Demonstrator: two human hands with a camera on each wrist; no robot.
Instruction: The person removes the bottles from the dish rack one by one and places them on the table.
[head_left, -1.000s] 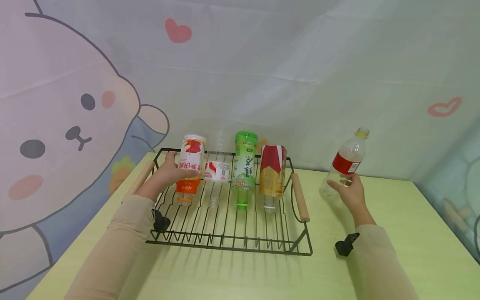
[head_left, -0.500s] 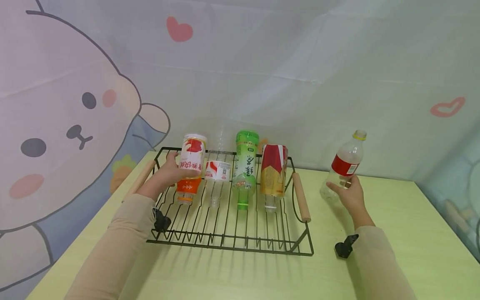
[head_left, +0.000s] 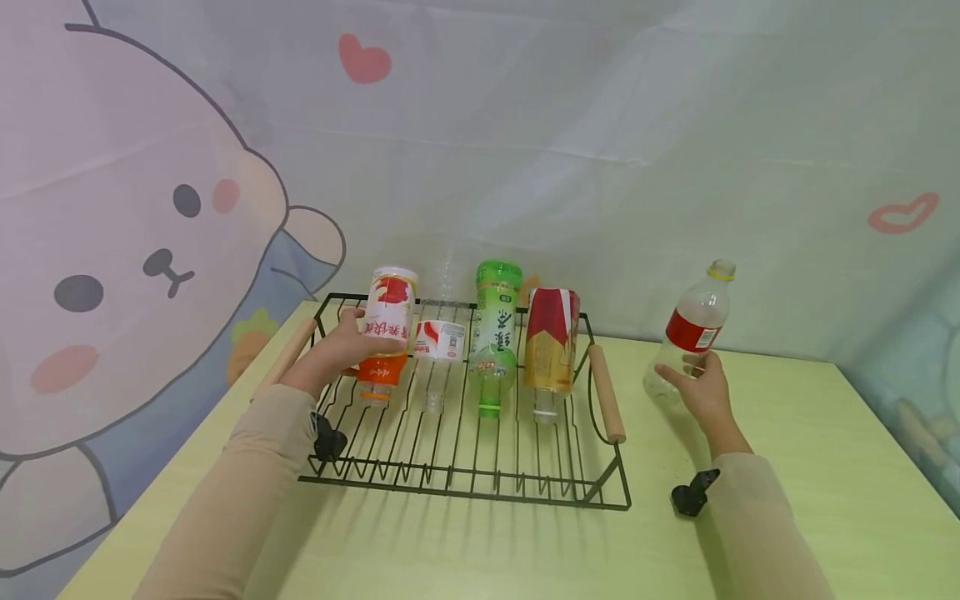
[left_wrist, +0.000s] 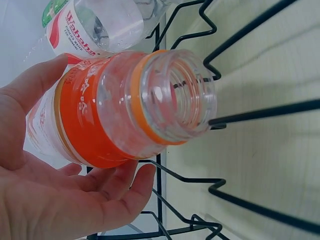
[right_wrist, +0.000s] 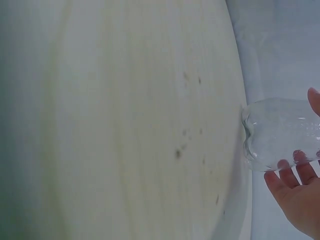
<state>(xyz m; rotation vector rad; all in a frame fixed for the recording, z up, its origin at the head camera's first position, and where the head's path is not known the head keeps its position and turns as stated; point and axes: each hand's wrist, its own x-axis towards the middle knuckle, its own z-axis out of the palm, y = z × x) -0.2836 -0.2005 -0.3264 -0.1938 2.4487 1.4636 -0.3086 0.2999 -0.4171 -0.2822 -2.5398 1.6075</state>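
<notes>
In the head view, my left hand grips an upside-down plastic bottle with a white-and-red wrap and an orange lower band. This bottle leans in the black wire rack at its left end. Up close in the left wrist view, its open mouth has no cap, and thumb and fingers lie on both sides. To the right of the rack, my right hand holds a clear bottle with a red label near its lower part. It tilts right, uncapped, with a yellow neck ring; its ribbed base shows in the right wrist view.
Also upside down in the rack are a clear bottle with a white-and-red label, a green tea bottle and a red-and-gold bottle. Wooden handles flank the rack on the pale table. A printed cloth hangs behind.
The head view has shifted slightly, so the rack appears a little further right. The red-labelled bottle's neck has tipped slightly left and down, making it a bit more upright. Both hands keep their hold.
</notes>
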